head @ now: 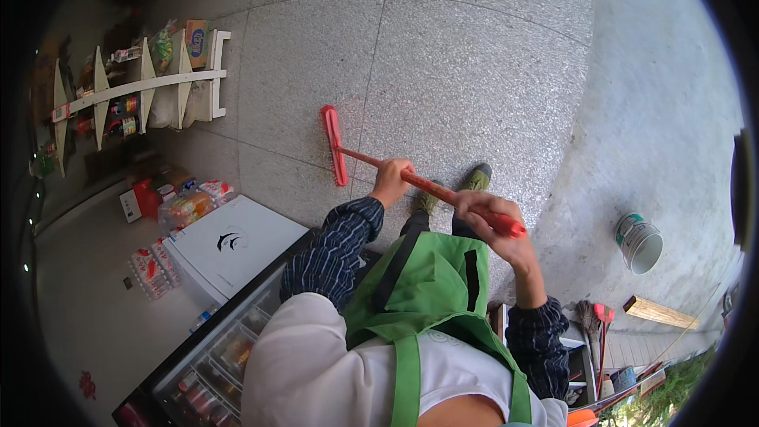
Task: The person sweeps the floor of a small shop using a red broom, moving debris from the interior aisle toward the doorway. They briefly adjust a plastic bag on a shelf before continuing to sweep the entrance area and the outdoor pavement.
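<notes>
A red long-handled floor brush [335, 145] slants across the floor in front of me, its bristled head on the speckled terrazzo. My left hand [392, 181] wraps around the handle partway down, nearer the brush head. Close to the handle's top end, my right hand [492, 222] grips it, and the red end cap pokes out past the fingers. Both forearms wear dark striped sleeve covers. Beneath the handle stand my feet in green shoes [478, 178], and a green apron [421, 284] covers my front.
White shelving [148, 83] with bottles and packages stands at left. Below it are a white box [237, 243], wrapped drink packs [151, 270] and a glass-fronted cooler [216, 362]. A bucket [643, 249], a wooden block [661, 311] and a straw broom [587, 314] are at right.
</notes>
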A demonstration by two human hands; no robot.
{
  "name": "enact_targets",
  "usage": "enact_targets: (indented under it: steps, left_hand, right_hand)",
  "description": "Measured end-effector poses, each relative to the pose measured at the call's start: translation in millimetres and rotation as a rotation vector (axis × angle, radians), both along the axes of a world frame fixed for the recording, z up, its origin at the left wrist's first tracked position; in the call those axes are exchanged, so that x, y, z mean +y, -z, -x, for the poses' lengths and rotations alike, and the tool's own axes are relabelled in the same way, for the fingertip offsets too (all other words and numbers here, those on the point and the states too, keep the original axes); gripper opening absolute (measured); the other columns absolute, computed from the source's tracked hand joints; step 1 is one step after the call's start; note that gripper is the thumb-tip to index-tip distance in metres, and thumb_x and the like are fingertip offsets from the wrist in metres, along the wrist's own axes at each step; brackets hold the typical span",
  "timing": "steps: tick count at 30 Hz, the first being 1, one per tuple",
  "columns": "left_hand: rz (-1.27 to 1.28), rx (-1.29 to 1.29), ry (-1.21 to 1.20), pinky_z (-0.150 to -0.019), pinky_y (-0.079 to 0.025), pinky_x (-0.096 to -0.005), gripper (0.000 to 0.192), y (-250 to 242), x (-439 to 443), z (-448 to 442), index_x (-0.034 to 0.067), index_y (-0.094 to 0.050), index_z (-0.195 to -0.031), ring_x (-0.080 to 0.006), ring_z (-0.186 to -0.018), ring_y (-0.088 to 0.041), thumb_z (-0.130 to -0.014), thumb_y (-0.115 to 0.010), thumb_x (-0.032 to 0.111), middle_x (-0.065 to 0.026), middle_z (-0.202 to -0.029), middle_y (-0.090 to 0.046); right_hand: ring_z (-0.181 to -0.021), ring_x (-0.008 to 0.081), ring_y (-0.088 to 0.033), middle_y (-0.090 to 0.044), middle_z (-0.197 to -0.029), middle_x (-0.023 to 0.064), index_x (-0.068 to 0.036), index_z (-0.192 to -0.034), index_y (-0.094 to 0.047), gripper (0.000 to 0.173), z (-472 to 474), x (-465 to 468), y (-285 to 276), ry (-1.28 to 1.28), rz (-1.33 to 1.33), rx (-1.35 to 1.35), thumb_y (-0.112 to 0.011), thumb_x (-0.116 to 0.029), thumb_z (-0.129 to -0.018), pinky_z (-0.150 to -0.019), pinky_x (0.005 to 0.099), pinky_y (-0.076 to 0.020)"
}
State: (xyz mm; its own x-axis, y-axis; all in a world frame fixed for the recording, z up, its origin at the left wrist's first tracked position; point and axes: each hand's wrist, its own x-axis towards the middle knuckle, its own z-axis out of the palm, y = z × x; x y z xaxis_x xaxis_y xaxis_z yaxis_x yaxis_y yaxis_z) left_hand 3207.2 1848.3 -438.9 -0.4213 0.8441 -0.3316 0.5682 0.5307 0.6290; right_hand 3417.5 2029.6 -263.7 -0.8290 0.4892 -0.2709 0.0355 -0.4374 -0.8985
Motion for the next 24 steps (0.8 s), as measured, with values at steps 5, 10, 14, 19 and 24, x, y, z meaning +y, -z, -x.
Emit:
enact_targets:
  steps: [5,10,14,19,24]
  left_hand:
    - [-0.06,-0.09,0.148,-0.065,-0.049,-0.0422,0.003,47.0,91.1,-22.4,0.006,-0.063,-0.069,-0.0332,-0.071,-0.065,-0.071,-0.064,0.007,-0.0135,-0.069,-0.065]
    - [-0.559,-0.338,0.228,-0.067,-0.049,-0.0428,0.008,10.9,256.6,-197.2,0.007,-0.062,-0.065,-0.0338,-0.069,-0.063,-0.073,-0.062,0.008,-0.0128,-0.066,-0.064]
    - [-0.462,-0.604,0.327,-0.068,-0.05,-0.0395,0.006,-31.3,313.1,-260.2,0.006,-0.065,-0.068,-0.0321,-0.072,-0.065,-0.073,-0.063,0.009,-0.0137,-0.07,-0.066]
    - [-0.357,-0.732,0.544,-0.068,-0.051,-0.0384,0.003,-71.3,346.9,-230.7,0.007,-0.066,-0.07,-0.0301,-0.072,-0.066,-0.071,-0.066,0.01,-0.0118,-0.071,-0.067]
    - [-0.695,-0.553,0.542,-0.071,-0.047,-0.0362,0.007,-144.9,374.8,-157.1,0.007,-0.064,-0.075,-0.0274,-0.071,-0.062,-0.073,-0.06,0.001,-0.0094,-0.068,-0.062]
  right_hand:
    - [-0.08,0.0162,-0.062,-0.068,-0.099,0.0119,0.004,-0.09,-0.061,0.008,-23.0,54.7,3.2,0.068,-0.255,-0.107,-0.058,0.007,-0.084,-0.073,0.0261,-0.0496]
    - [-0.072,0.0265,-0.062,-0.055,-0.065,0.0128,-0.005,-0.07,-0.027,0.028,-109.6,127.8,-94.2,0.347,-0.647,-0.092,-0.049,0.01,-0.076,-0.068,0.0383,-0.0509]
    - [-0.063,0.0231,-0.06,-0.059,-0.067,0.0165,-0.006,-0.07,-0.023,0.033,-129.3,139.7,-131.2,0.382,-0.79,-0.293,-0.05,0.012,-0.074,-0.057,0.031,-0.0486]
    - [-0.053,0.0269,-0.056,-0.06,-0.069,0.0153,-0.005,-0.072,-0.026,0.036,-109.1,144.5,-161.6,0.171,-0.935,-0.497,-0.056,0.014,-0.067,-0.052,0.0306,-0.045]
    - [-0.049,0.0237,-0.06,-0.056,-0.058,0.0096,-0.008,-0.082,-0.033,0.024,-56.9,180.7,-215.6,0.302,-1.148,-0.026,-0.053,0.002,-0.072,-0.044,0.0299,-0.0467]
